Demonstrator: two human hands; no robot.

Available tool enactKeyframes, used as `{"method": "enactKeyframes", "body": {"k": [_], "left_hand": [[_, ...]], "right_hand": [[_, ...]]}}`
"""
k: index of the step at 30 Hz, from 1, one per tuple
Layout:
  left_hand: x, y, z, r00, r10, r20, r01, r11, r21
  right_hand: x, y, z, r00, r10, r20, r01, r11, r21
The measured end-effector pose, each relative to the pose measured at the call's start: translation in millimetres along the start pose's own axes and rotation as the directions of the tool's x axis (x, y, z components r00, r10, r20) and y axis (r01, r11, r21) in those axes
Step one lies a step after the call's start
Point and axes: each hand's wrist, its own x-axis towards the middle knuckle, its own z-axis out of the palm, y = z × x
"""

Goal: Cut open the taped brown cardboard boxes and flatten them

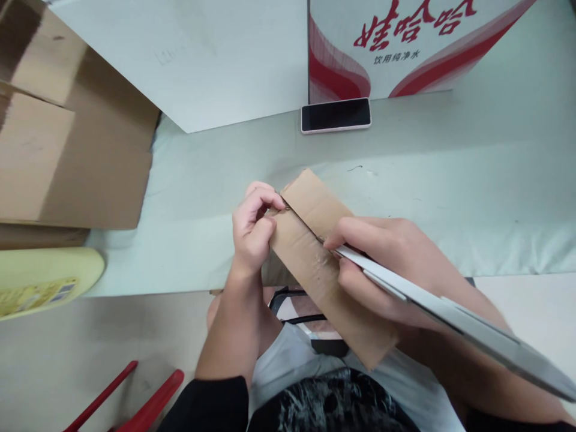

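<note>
A long strip of brown cardboard (315, 258) is held in front of me, slanting from upper left to lower right over the table edge. My left hand (252, 228) pinches its upper left end with thumb and fingers. My right hand (387, 270) grips a long silver-grey cutter (450, 312), its tip pressed against the cardboard near the middle, along a line running up the strip.
A pale green table (450, 198) carries a dark phone (336, 114), a red-and-white printed carton (405, 48), a white board (193, 60) and open brown boxes (67, 150) at left. A yellow item (45, 282) and red handles (148, 402) sit lower left.
</note>
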Motion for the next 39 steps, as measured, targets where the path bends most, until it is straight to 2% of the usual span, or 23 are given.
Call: {"method": "enactKeyframes", "body": {"k": [5, 9, 14, 21, 25, 28, 30, 33, 36, 39], "left_hand": [[0.6, -2.4, 0.3, 0.998, 0.055, 0.001, -0.055, 0.998, 0.019], [0.9, -4.4, 0.4, 0.996, 0.084, 0.004, -0.084, 0.996, 0.026], [1.8, -4.7, 0.7, 0.995, 0.097, 0.002, -0.097, 0.994, 0.044], [1.5, -4.8, -0.5, 0.997, 0.078, 0.003, -0.078, 0.996, 0.05], [1.2, -5.8, -2.4, 0.996, 0.091, 0.019, -0.092, 0.993, 0.073], [1.5, -6.3, -3.1, 0.995, 0.1, 0.027, -0.102, 0.99, 0.1], [1.6, -5.3, -2.7, 0.994, 0.105, 0.025, -0.107, 0.987, 0.12], [1.1, -1.3, -1.6, 0.994, 0.113, 0.016, -0.114, 0.981, 0.157], [-0.3, 3.1, -1.3, 0.993, 0.113, 0.016, -0.114, 0.974, 0.198], [-1.6, 5.1, -2.5, 0.991, 0.133, 0.005, -0.13, 0.962, 0.239]], "right_hand": [[-2.2, 2.3, -0.8, 0.995, -0.075, -0.066, 0.074, 0.997, -0.024], [-3.4, 2.3, -1.6, 0.995, -0.094, -0.031, 0.092, 0.993, -0.077], [-3.2, 2.1, -1.0, 0.999, -0.042, 0.009, 0.043, 0.995, -0.094], [-11.3, 7.9, 3.1, 0.991, -0.117, -0.06, 0.119, 0.992, 0.033], [-13.0, 5.4, -2.9, 0.996, -0.077, -0.037, 0.081, 0.986, 0.145], [-13.5, 0.1, -4.7, 0.996, -0.03, -0.081, 0.047, 0.976, 0.215], [-15.0, -4.6, -2.8, 0.987, 0.048, -0.153, -0.005, 0.964, 0.265], [-18.6, -11.1, 1.6, 0.933, 0.156, -0.325, -0.056, 0.953, 0.297], [-20.9, -12.0, 3.2, 0.899, 0.178, -0.4, -0.05, 0.95, 0.309], [-19.9, -4.4, 2.9, 0.916, 0.118, -0.383, 0.018, 0.943, 0.332]]}}
